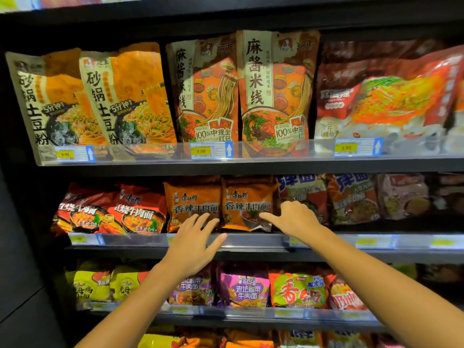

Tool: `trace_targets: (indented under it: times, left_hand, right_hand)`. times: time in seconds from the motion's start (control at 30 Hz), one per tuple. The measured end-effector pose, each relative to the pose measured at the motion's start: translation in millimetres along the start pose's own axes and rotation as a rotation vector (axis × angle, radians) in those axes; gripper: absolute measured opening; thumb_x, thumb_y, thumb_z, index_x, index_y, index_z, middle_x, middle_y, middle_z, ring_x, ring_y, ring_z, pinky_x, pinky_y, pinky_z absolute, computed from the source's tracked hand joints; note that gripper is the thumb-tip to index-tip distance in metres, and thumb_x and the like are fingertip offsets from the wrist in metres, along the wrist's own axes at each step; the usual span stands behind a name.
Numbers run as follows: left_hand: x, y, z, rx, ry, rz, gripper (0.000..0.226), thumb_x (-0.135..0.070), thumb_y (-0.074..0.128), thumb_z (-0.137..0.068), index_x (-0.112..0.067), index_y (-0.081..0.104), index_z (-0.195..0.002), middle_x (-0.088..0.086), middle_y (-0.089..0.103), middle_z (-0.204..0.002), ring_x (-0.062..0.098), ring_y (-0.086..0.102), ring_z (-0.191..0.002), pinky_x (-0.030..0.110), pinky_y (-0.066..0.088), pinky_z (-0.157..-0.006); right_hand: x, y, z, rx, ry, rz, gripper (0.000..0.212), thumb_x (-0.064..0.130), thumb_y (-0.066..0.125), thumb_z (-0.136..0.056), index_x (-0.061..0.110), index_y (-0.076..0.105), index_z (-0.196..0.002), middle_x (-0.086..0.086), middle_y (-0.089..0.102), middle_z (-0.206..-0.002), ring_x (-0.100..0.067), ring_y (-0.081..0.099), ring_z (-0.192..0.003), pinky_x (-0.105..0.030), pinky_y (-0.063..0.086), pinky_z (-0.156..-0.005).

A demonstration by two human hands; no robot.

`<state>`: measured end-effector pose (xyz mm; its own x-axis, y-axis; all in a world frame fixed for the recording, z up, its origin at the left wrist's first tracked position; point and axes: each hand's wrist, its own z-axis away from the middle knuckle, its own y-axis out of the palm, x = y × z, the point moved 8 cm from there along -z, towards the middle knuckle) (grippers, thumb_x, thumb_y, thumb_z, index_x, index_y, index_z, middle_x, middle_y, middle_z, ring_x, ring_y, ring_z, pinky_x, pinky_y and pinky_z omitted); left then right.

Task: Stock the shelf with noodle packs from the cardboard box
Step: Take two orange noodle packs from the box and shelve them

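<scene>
Both hands spread flat: left hand [192, 243] and right hand [293, 218] touch orange noodle packs [247, 204]; nothing gripped.

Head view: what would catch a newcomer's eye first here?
Two bare hands reach to the middle shelf: the left hand and right hand lie with fingers spread against two orange noodle packs standing side by side. Above them, tall orange pouches fill the top shelf behind yellow price tags.

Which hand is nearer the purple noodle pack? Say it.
Left. The left hand reaches in directly above the purple noodle pack, one shelf up; the right hand is higher and further right.
</scene>
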<state>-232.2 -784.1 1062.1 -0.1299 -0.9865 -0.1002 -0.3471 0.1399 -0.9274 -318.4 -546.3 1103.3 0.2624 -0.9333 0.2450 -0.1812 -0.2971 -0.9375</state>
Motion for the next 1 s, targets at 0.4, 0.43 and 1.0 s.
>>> trace_targets:
  times: [0.4,0.43,1.0]
  left_hand:
    - [-162.2,23.9,17.8,-0.102,0.577,0.103,0.066,-0.062,0.027,-0.099,-0.020,0.047,-0.145,0.001,0.041,-0.154,0.027,0.033,-0.144,0.048,0.027,-0.119]
    - [-183.8,30.5,22.6,-0.099,0.632,0.127,0.063,-0.059,0.033,-0.100,-0.017,0.051,-0.142,0.004,0.046,-0.150,0.030,0.039,-0.141,0.049,0.031,-0.116]
    - [-464.3,139.5,198.5,0.209,0.922,0.196,0.065,-0.061,0.037,-0.094,-0.010,0.064,-0.124,0.012,0.064,-0.126,0.036,0.060,-0.113,0.048,0.047,-0.100]
  right_hand:
    - [-84.0,-26.6,168.3,-0.320,-0.115,0.031,0.073,0.062,0.044,-0.096,0.024,0.026,-0.156,0.003,0.029,-0.159,-0.017,0.024,-0.148,-0.037,0.028,-0.120]
    - [-97.3,-24.9,186.3,-0.319,-0.091,0.070,0.073,0.062,0.044,-0.096,0.022,0.029,-0.155,0.002,0.032,-0.157,-0.018,0.027,-0.147,-0.038,0.029,-0.119]
    - [-338.0,-15.5,527.1,0.035,0.400,-0.035,0.090,0.080,0.033,-0.085,0.022,0.032,-0.154,-0.003,0.029,-0.159,-0.025,0.022,-0.148,-0.039,0.016,-0.120]
